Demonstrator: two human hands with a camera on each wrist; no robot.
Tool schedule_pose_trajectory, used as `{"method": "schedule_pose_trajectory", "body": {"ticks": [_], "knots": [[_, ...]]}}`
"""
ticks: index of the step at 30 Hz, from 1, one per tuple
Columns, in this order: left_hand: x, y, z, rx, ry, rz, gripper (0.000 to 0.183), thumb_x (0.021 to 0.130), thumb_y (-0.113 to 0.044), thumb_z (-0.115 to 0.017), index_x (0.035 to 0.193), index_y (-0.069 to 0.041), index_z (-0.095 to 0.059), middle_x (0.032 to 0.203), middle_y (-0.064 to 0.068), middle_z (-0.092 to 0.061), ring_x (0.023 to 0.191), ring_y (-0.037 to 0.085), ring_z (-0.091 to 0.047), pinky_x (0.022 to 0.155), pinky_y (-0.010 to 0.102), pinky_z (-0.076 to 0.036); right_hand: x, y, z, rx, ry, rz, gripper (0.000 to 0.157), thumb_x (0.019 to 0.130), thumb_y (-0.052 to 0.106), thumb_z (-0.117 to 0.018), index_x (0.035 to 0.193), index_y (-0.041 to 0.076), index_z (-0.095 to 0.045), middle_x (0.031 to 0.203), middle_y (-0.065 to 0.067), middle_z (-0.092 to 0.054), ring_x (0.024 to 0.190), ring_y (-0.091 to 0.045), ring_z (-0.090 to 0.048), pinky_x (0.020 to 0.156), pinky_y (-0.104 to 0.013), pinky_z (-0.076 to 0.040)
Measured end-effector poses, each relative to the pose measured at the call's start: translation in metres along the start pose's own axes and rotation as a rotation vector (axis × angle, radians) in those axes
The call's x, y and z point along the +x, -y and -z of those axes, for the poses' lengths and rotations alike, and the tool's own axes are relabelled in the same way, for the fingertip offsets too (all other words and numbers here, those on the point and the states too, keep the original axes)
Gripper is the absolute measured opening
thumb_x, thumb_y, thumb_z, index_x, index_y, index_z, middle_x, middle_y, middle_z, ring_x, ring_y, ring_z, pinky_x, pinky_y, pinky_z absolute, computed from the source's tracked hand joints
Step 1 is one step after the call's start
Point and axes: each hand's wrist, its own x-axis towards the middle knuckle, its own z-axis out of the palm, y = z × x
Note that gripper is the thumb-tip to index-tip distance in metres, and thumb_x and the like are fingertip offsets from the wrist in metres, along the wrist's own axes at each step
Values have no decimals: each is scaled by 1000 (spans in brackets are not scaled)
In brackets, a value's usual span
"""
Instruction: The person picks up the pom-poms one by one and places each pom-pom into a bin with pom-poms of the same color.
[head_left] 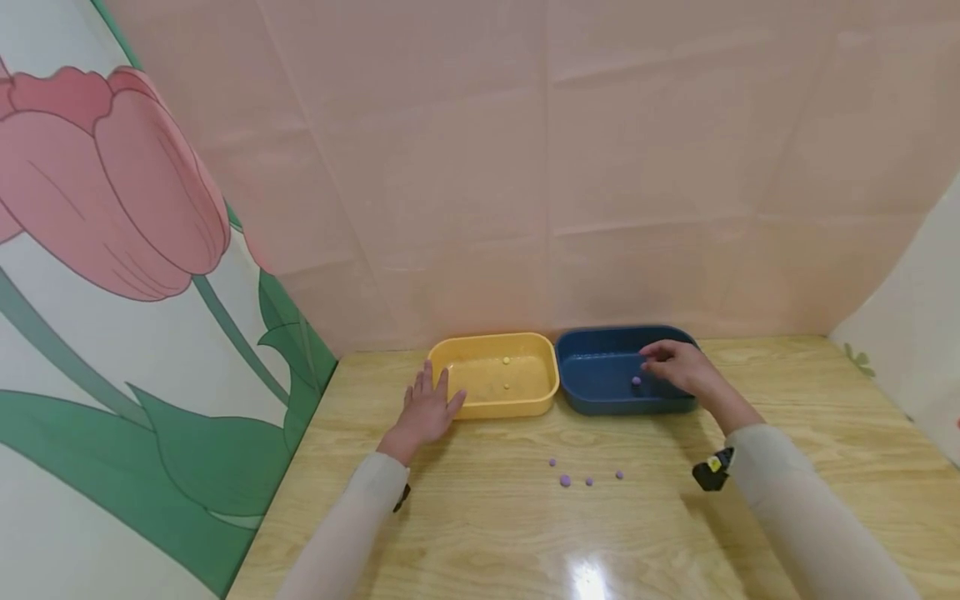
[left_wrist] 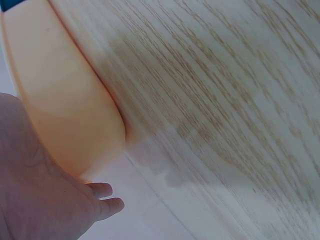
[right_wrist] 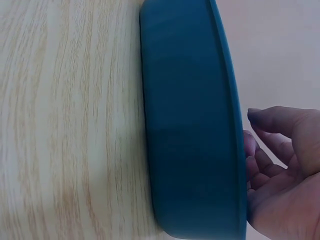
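My left hand (head_left: 426, 410) rests with spread, straight fingers at the left front corner of a yellow tray (head_left: 495, 409). Two small yellow balls (head_left: 506, 361) lie inside that tray. Over the right part of a dark blue tray (head_left: 626, 407) hovers my right hand (head_left: 681, 367), fingers loosely bent. Its thumb and fingertips stand apart in the right wrist view, and nothing shows between them. Below the fingers, a purple ball (head_left: 636, 381) is in the blue tray. The blue tray's wall (right_wrist: 192, 120) hides part of the fingers in the right wrist view.
Several small purple balls (head_left: 566, 481) lie loose on the wooden table (head_left: 480, 533) in front of the trays. The two trays stand side by side near the back edge, against a pink sheet (head_left: 480, 208). A painted wall (head_left: 150, 350) borders the left side.
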Motion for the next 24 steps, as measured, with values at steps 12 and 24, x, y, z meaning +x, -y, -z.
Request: {"method": "schedule_pose_trajectory", "body": {"ticks": [12,24], "knots": [[-1,-1,3,-7,2,-7,75,108,-57,-25,162,-5,-19,167,26,5,153,47,-8,120,63,-13,-29,8,3,-84,-12,84,43,102,32,-62,135,4,-59,129,-23,-60,114,-40,-59,89,-50,-52],[-1,-2,2,-2,-1,-4,73,109,-55,-26,162,-5,-20,167,26,5,153,47,-8,120,64,-13,-71,18,-3,-81,23,155,43,101,33,-65,135,6,-61,129,-22,-61,89,-21,-56,69,-33,-49]]}}
